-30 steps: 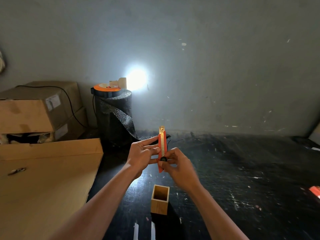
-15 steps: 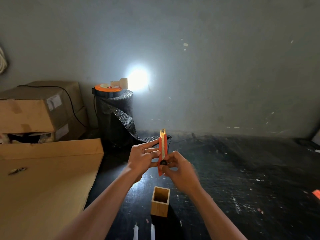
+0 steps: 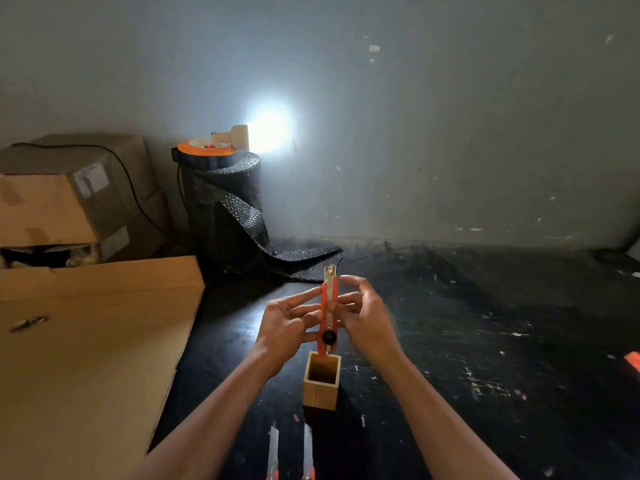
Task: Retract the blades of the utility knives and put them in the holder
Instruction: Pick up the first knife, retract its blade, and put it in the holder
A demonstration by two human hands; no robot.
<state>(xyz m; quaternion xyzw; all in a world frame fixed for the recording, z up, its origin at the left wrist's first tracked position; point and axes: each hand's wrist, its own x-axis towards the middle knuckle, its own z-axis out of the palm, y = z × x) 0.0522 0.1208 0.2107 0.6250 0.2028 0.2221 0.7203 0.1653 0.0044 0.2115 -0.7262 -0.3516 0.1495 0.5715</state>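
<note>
- Head view: a person's two bare forearms reach forward over a dark, scuffed bench (image 3: 485, 323) in a dim room.
- An orange utility knife (image 3: 328, 313) stands upright between the hands, its lower tip just above the open mouth of a square wooden holder (image 3: 320, 393) standing on the bench.
- The left hand (image 3: 287, 323) has its grip grasping the knife body, fingers pressed against its left side.
- The right hand (image 3: 363, 317) sits just beside the knife on its right; its fingers are spread and slightly blurred, so I cannot tell whether its grip is on the knife or released.
- A black round knob (image 3: 329, 337) shows low on the knife.
- Two more utility knives (image 3: 290, 452) lie side by side on the bench at the bottom edge, blades extended toward the holder.
- To the left lie a flat cardboard sheet (image 3: 86, 358) and stacked cardboard boxes (image 3: 69, 192).
- Behind stands a black bubble-wrap roll (image 3: 221, 209) with a bright lamp (image 3: 268, 129) near its top.
</note>
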